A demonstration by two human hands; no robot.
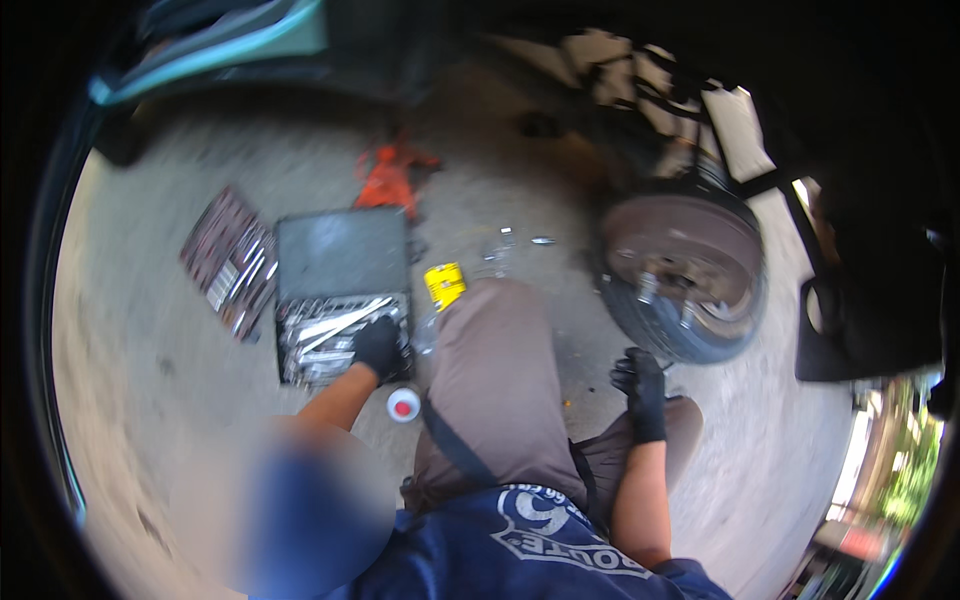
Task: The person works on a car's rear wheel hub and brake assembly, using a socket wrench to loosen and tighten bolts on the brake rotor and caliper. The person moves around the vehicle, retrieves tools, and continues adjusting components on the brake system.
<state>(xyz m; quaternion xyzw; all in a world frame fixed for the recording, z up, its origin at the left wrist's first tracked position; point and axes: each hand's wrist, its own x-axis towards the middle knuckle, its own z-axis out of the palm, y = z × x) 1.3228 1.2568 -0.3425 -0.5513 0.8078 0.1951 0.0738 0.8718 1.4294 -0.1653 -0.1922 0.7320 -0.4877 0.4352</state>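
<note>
Left hand (378, 346), gloved black, rests curled in the open socket case (340, 300) at ten o'clock of the knee; whether it grips a tool cannot be told. Right hand (641, 385), gloved, fingers loosely bent, holds nothing visible, just below the brake disc (690, 265) at two o'clock.

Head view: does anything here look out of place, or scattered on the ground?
Yes. A few small metal parts lie loose on the concrete beyond the knee, outside the open tool case that the left hand reaches into. A red-and-white cap also lies alone beside the leg.
</note>
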